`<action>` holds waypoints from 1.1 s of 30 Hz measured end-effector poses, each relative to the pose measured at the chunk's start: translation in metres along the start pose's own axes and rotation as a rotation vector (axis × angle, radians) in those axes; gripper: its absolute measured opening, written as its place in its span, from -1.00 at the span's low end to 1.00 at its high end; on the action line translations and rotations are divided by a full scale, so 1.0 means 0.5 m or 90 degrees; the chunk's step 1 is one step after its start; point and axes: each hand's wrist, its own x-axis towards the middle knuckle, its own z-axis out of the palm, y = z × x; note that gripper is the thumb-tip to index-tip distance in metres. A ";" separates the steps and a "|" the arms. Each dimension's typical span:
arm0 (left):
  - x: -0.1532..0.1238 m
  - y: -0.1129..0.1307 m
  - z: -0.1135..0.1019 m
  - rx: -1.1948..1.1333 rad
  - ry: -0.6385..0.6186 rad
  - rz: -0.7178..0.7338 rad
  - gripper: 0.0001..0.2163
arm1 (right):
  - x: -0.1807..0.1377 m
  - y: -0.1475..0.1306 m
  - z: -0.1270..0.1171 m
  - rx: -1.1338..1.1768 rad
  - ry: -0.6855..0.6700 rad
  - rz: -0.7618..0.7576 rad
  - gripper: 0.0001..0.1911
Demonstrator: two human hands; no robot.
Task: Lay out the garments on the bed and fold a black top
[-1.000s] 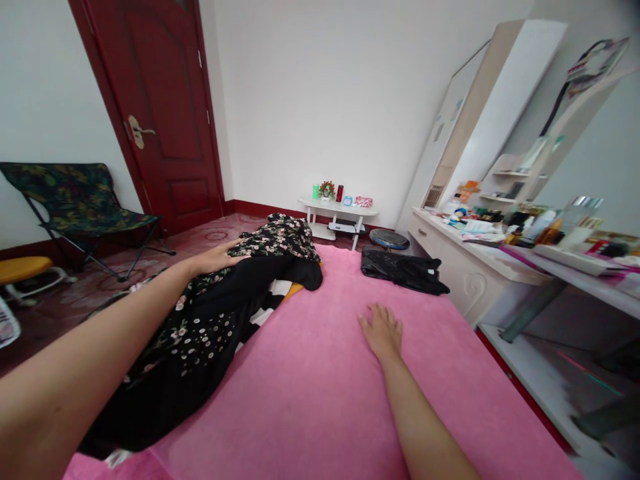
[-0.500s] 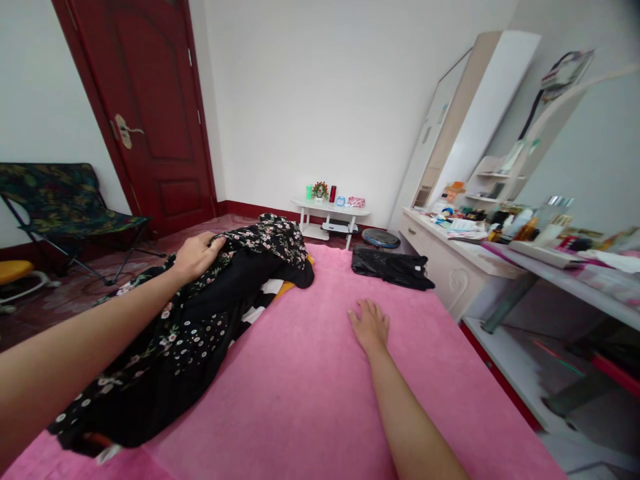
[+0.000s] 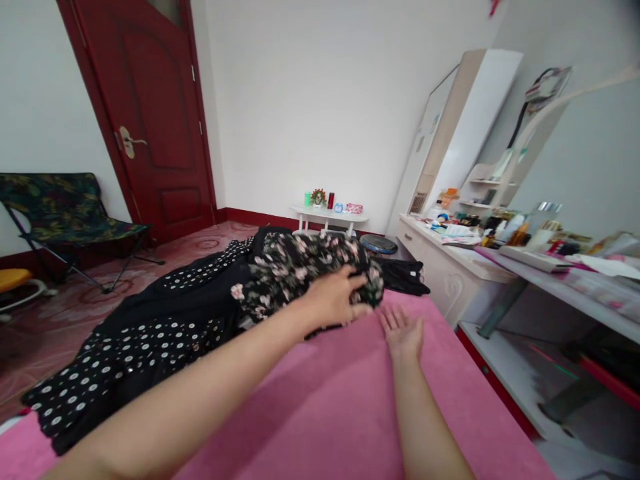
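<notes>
My left hand [image 3: 334, 299] is closed on a bunch of black floral-print cloth [image 3: 295, 267] and holds it above the pink bedspread [image 3: 320, 407], near the bed's right side. Beside it, my right hand [image 3: 403, 331] lies flat on the pink cover with its fingers stretched out, just below the gathered cloth. A black garment with white dots [image 3: 125, 347] trails from the floral cloth across the left half of the bed. A folded black garment [image 3: 403, 275] rests at the far right corner of the bed, partly hidden behind the floral cloth.
A white dresser [image 3: 450, 257] crowded with bottles and papers runs along the right. A small white table [image 3: 330, 217] stands at the far wall. A dark red door [image 3: 155, 113] and a folding chair [image 3: 65, 213] are on the left.
My left hand has gripped the floral cloth and swept it from the bed's left side across to the right, dragging the dotted garment along. My right hand has stayed flat, shifting slightly right.
</notes>
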 end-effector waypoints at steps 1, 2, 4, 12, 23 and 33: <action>-0.023 -0.003 0.049 -0.047 -0.092 -0.027 -0.47 | 0.005 -0.010 -0.017 0.026 0.000 0.019 -0.18; -0.045 -0.012 0.092 -0.083 -0.148 -0.066 -0.51 | 0.008 -0.018 -0.030 0.041 0.005 0.030 -0.16; -0.083 -0.037 0.159 -0.112 -0.190 -0.083 -0.62 | 0.010 -0.031 -0.041 0.054 0.028 0.037 -0.17; -0.159 -0.004 0.211 -0.144 -0.203 -0.153 -0.52 | -0.018 -0.017 0.046 -0.102 -0.056 -0.068 -0.33; -0.101 -0.124 0.074 -0.122 0.147 -0.204 -0.75 | -0.055 -0.058 0.104 -0.539 -0.196 -0.300 -0.41; -0.133 -0.279 0.147 -0.047 0.105 -0.330 -0.75 | -0.171 -0.129 0.186 -0.803 -0.588 -0.237 -0.48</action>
